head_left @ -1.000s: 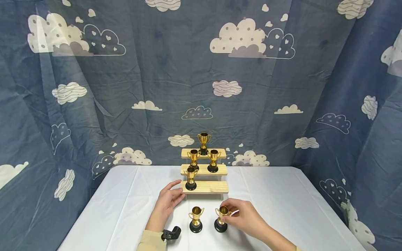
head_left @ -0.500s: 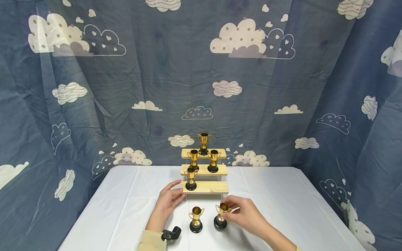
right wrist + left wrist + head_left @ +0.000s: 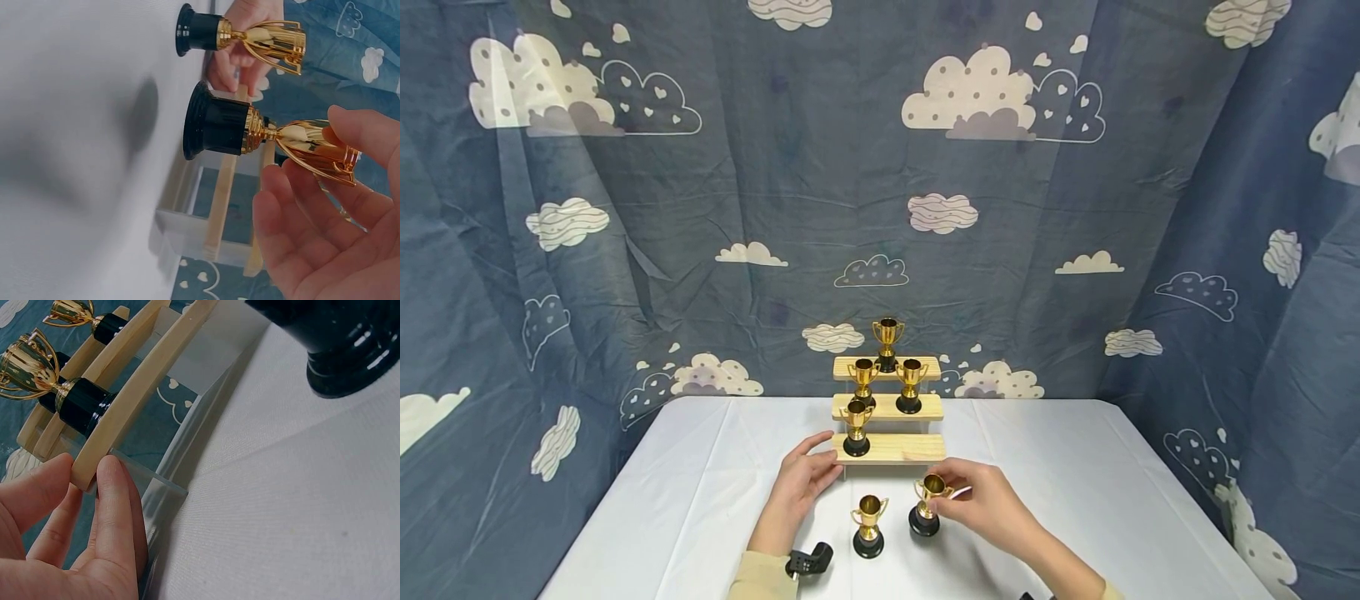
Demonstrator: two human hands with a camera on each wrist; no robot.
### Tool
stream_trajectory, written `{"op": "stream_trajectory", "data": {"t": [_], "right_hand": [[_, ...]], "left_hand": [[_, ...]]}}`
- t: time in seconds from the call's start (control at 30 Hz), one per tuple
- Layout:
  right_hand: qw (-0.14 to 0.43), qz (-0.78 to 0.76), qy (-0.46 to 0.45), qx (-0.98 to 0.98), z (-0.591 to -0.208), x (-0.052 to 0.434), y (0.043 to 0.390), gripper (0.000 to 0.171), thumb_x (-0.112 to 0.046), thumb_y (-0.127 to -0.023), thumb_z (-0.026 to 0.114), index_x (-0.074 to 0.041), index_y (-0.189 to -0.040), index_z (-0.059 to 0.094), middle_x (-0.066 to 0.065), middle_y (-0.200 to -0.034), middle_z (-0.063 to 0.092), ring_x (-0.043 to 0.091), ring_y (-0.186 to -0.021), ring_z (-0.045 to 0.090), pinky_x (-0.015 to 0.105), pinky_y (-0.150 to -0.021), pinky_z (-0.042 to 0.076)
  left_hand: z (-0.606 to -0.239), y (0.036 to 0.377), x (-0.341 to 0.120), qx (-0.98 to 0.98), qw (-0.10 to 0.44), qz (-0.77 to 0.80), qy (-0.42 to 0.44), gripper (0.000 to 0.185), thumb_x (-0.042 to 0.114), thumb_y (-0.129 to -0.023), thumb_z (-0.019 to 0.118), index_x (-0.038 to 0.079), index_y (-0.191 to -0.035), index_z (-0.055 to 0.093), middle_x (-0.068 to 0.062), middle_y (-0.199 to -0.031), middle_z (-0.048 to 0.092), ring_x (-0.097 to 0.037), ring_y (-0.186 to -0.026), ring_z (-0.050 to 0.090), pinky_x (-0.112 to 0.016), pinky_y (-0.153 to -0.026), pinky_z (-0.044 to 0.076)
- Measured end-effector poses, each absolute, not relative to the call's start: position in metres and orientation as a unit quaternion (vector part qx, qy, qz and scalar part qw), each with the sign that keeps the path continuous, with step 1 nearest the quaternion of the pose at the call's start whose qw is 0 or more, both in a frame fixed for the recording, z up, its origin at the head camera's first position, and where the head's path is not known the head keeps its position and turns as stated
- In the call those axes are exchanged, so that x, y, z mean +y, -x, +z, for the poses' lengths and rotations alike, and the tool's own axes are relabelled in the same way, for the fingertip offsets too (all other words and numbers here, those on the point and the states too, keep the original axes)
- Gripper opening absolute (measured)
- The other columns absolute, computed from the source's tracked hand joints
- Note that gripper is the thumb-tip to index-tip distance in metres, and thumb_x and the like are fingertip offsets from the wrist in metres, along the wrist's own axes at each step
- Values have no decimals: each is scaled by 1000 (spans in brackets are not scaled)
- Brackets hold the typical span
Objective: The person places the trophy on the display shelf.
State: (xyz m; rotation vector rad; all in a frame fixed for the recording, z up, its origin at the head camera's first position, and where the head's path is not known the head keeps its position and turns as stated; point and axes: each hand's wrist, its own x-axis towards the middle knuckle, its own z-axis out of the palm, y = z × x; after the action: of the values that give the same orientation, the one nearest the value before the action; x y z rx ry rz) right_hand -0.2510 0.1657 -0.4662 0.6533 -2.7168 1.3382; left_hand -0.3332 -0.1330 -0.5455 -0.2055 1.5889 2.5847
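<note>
A small gold trophy with a black base (image 3: 927, 504) is pinched at its cup by my right hand (image 3: 958, 493), and its base hangs just off the white table (image 3: 1075, 467). In the right wrist view the same held trophy (image 3: 250, 131) lies between my thumb and fingers (image 3: 300, 212). A second loose trophy (image 3: 868, 525) stands on the table to its left. My left hand (image 3: 820, 467) rests with straight fingers (image 3: 112, 506) against the left end of the bottom step (image 3: 134, 394) of a three-step wooden stand (image 3: 917, 450).
The stand carries several more trophies: one on the bottom step (image 3: 856, 427), two on the middle step (image 3: 863, 381) (image 3: 911, 385), one on top (image 3: 887, 342). A blue cloud-print curtain (image 3: 880, 167) closes in the back and sides. White table extends left and right.
My right hand has raised the trophy off the table and carried it a little away from me, towards the stand. The left hand and the other trophies have stayed put.
</note>
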Motion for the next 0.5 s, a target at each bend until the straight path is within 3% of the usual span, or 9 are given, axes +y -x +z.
{"op": "stream_trajectory", "data": {"t": [0.2, 0.33, 0.5], "right_hand": [[33, 424, -207, -881, -462, 165, 257, 33, -29, -82, 84, -20, -111, 72, -14, -95, 71, 13, -89, 67, 30, -75, 60], [33, 422, -202, -883, -460, 163, 260, 35, -27, -83, 84, -15, -113, 73, -14, -95, 71, 12, -90, 67, 30, -75, 60], [30, 422, -199, -884, -455, 161, 264, 33, -27, -83, 83, -17, -113, 72, -12, -96, 71, 15, -91, 67, 28, -75, 59]], "left_hand": [[-544, 332, -133, 530, 51, 844, 65, 53, -5, -91, 64, -1, -143, 51, -18, -109, 61, -19, -90, 68, -34, -88, 58], [-544, 330, -134, 529, 53, 845, 61, 53, -6, -90, 65, -2, -142, 52, -17, -103, 62, -19, -86, 68, -34, -87, 58], [-544, 330, -133, 527, 51, 845, 73, 53, -6, -89, 65, -1, -141, 54, -17, -105, 60, -19, -85, 68, -34, -87, 59]]}}
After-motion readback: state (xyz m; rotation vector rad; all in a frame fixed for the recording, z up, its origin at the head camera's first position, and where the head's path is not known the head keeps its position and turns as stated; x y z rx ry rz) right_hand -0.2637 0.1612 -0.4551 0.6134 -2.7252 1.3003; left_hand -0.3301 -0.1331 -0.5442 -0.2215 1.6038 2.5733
